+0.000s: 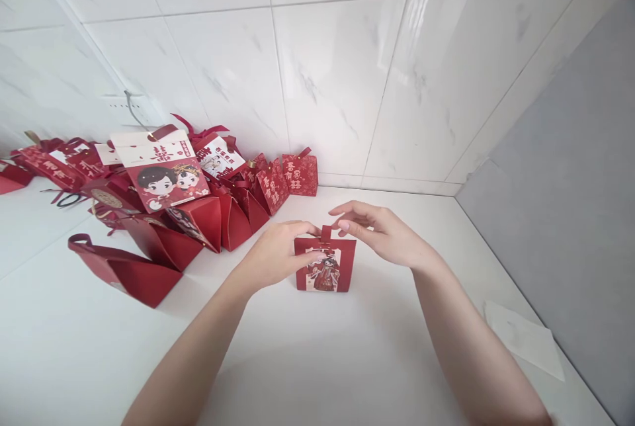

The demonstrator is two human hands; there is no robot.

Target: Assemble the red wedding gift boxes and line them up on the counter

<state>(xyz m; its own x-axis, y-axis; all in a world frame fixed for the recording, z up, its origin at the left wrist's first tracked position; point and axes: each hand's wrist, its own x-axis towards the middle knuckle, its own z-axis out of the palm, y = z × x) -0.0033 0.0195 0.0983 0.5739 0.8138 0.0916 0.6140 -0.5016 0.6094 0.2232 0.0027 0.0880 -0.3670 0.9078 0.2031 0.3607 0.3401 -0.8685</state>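
Note:
A small red gift box (348,266) with a printed figure in traditional dress on its front stands upright on the white table before me. A short red ribbon (326,234) sticks up from its top edge. My left hand (278,251) grips the box at its upper left, thumb across the front and fingers behind the top edge. Close to the right of the ribbon is my right hand (381,231), its fingers stretched out and apart from the thumb, with nothing visible in it. The box's back is hidden.
Several red gift boxes (198,214) are heaped on the left along the tiled wall (337,82). One ribboned box (129,270) lies nearest on that side. Scissors (69,199) lie far left. A white sheet (523,340) lies at the right beside the grey panel (570,181).

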